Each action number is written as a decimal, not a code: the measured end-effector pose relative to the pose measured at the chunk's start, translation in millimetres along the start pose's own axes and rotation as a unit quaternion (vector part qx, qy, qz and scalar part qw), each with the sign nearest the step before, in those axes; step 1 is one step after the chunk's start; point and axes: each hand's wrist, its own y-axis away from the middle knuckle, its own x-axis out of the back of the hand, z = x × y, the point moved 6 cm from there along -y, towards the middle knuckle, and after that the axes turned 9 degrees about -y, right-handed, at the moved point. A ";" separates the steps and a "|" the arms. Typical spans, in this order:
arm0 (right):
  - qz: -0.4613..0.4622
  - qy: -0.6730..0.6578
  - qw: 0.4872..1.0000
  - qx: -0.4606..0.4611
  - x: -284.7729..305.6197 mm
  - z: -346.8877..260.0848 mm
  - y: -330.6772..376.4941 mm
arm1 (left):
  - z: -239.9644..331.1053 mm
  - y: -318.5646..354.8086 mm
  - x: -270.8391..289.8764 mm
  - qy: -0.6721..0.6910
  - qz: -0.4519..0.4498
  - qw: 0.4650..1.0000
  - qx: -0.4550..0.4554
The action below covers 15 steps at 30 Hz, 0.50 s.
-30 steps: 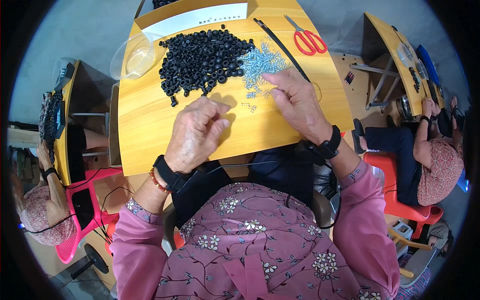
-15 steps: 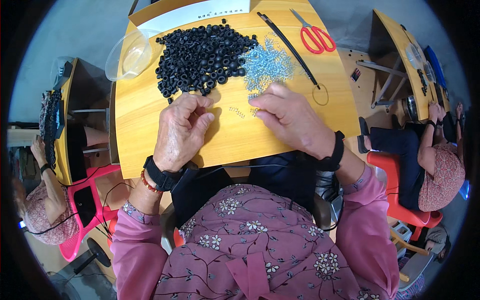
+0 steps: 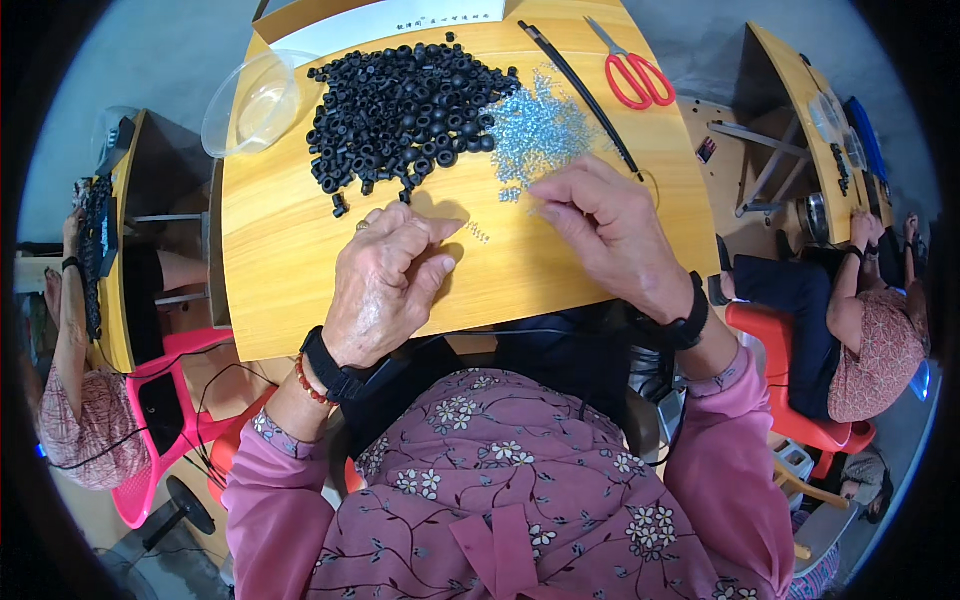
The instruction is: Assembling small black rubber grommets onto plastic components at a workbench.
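Observation:
A short row of tiny clear beads (image 3: 478,232) lies on the wooden table in front of me. My left hand (image 3: 390,270) has its fingers curled, with the index finger reaching to the row's near end; what its palm side may hold is hidden. Beside the pile of pale blue-silver beads (image 3: 540,125), my right hand (image 3: 615,230) pinches thumb and index finger together. Anything between those fingertips is too small to make out. A large heap of black beads (image 3: 400,110), round and ring-shaped, spreads beyond my left hand.
A clear plastic bowl (image 3: 262,108) stands at the table's left edge. Black rods (image 3: 580,90) and red-handled scissors (image 3: 638,75) lie on the right. A white box (image 3: 380,30) closes the far edge. People sit at other tables (image 3: 795,110) on both sides.
My left hand has moved right, its index finger now stretching to the row of clear beads. My right hand has drawn slightly right, away from the row. The beads near its fingertips are gone from there.

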 end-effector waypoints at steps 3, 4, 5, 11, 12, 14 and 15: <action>0.015 0.002 1.000 -0.015 6.3 9.8 4.2 | -2.4 1.2 -0.4 -0.002 0.008 1.000 -0.005; 0.023 0.004 0.999 -0.028 8.7 13.1 5.4 | -2.6 1.6 -0.6 0.003 0.013 1.000 -0.005; 0.030 0.005 0.999 -0.040 10.6 16.5 6.3 | -2.8 2.0 -0.7 0.007 0.017 1.000 -0.006; 0.112 -0.059 0.987 -0.104 27.0 33.5 17.1 | 0.9 2.3 -0.1 -0.020 0.010 0.999 -0.031; 0.121 -0.058 0.985 -0.108 29.9 36.0 19.8 | 1.6 2.7 -0.6 -0.018 0.010 0.999 -0.031; 0.139 -0.056 0.982 -0.117 36.3 40.8 24.9 | 3.3 3.5 -0.6 -0.013 0.010 0.999 -0.030; 0.150 -0.069 0.978 -0.127 39.0 43.2 27.6 | 2.9 3.7 -0.5 -0.016 0.006 0.999 -0.028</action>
